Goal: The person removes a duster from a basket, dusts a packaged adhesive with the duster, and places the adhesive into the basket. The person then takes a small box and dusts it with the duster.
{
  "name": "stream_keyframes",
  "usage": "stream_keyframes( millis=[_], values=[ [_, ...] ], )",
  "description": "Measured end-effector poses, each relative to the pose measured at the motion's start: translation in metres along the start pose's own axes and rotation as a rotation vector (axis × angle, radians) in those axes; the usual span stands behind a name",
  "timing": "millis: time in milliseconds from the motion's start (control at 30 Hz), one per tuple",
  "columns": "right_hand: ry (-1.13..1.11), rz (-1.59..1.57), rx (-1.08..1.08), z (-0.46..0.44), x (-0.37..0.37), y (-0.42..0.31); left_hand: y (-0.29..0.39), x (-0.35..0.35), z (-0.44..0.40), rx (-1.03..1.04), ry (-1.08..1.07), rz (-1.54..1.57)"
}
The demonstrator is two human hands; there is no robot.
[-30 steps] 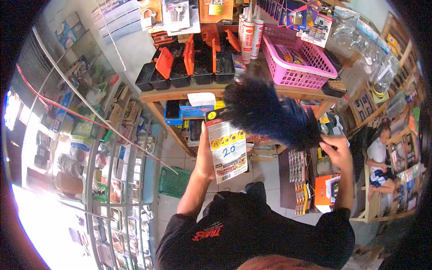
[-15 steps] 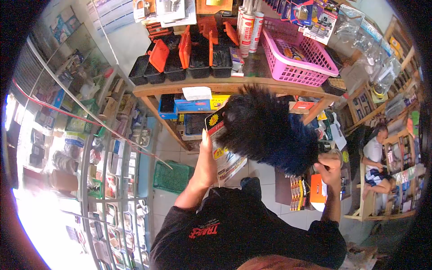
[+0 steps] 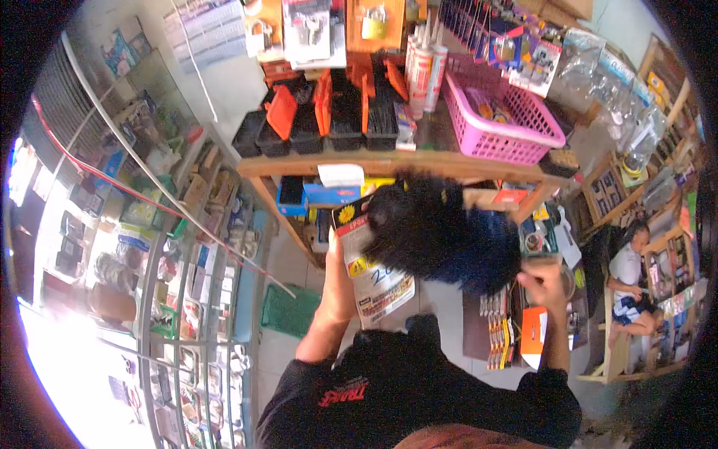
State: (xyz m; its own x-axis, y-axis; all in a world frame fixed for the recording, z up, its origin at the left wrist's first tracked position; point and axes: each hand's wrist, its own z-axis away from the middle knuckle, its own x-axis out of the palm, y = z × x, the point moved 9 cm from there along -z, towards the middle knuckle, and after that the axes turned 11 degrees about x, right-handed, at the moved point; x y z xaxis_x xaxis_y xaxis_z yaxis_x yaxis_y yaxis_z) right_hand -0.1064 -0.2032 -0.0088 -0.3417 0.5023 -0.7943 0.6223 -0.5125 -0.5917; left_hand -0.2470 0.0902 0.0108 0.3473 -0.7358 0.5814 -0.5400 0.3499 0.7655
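My left hand [image 3: 340, 288] is closed on the left edge of a flat epoxy package [image 3: 383, 288], thumb upward. Large handwritten figures and a yellow warning sign mark its front. A dark, fluffy feather duster [image 3: 452, 236], black with some blue, covers the package's upper right part. At the duster's right end, my right hand [image 3: 547, 284] is closed around its grip; the handle itself is mostly hidden. The feathers lie over or against the package, in front of the wooden shelf.
A wooden shelf [image 3: 359, 162] carries black bins [image 3: 303, 141] with orange lids, sealant tubes [image 3: 422, 78] and a pink basket [image 3: 508, 146]. Glass cabinets line the left side. A green basket [image 3: 288, 310] is on the floor. At far right sits another person [image 3: 630, 262].
The package has turned to show more of its printed front. The duster has shifted slightly across it, its feathers changing shape. The surroundings sit lower in view as the camera tilts.
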Motion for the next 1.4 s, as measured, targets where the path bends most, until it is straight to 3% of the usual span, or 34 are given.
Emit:
stream_keyframes(
  millis=[33,100,200,233,300,333,400,467,500,633,667,700,800,900,1100,1133,1233,1400],
  values=[
    [-0.051,0.062,-0.028,0.0,0.005,-0.004,-0.001,-0.004,-0.001,0.005,0.041,0.011],
    [0.076,-0.156,-0.007,0.001,0.006,-0.01,0.0,-0.013,-0.001,0.003,0.09,-0.006],
    [0.051,-0.25,0.097,-0.009,0.006,0.015,0.004,0.001,-0.005,0.001,0.033,0.252],
    [0.038,-0.271,0.108,-0.009,0.006,0.02,0.01,0.021,-0.006,-0.04,-0.089,0.456],
    [-0.012,-0.192,0.08,-0.011,0.012,0.022,-0.005,0.022,-0.004,-0.144,-0.212,0.576],
    [0.04,-0.193,0.021,-0.01,0.01,0.014,-0.028,-0.008,-0.004,-0.189,-0.044,0.204],
    [0.056,-0.277,-0.021,-0.014,0.009,-0.001,-0.035,0.021,0.0,-0.357,-0.275,0.997],
    [0.04,-0.243,0.068,-0.014,0.008,0.021,-0.041,0.011,-0.005,-0.319,-0.203,0.81],
    [0.03,-0.226,0.115,-0.013,0.008,0.032,-0.033,0.005,-0.008,-0.25,-0.129,0.548],
    [0.018,-0.212,0.013,-0.012,0.006,0.012,-0.029,0.025,-0.005,-0.332,-0.201,0.353],
    [0.0,-0.253,0.03,-0.015,0.01,0.007,-0.047,0.015,-0.004,-0.308,-0.228,0.381],
    [-0.018,-0.295,0.05,-0.017,0.014,0.001,-0.068,0.006,-0.003,-0.382,-0.116,0.33],
    [-0.015,-0.34,0.125,-0.018,0.016,-0.005,-0.068,0.013,0.003,-0.442,-0.253,0.205],
    [0.059,-0.281,0.056,-0.021,0.004,-0.012,-0.061,0.026,-0.002,-0.468,-0.298,0.29],
    [-0.021,-0.287,-0.008,-0.027,0.033,-0.037,-0.105,0.027,0.016,-0.585,-0.3,0.394],
    [-0.172,-0.281,0.19,-0.028,0.045,-0.029,-0.108,0.029,0.016,-0.589,-0.302,0.41],
    [-0.004,-0.338,0.041,-0.032,0.032,-0.031,-0.104,0.032,0.011,-0.594,-0.306,0.439],
    [0.015,-0.338,0.046,-0.035,0.036,-0.022,-0.098,0.04,0.012,-0.643,-0.35,0.514]
  ],
)
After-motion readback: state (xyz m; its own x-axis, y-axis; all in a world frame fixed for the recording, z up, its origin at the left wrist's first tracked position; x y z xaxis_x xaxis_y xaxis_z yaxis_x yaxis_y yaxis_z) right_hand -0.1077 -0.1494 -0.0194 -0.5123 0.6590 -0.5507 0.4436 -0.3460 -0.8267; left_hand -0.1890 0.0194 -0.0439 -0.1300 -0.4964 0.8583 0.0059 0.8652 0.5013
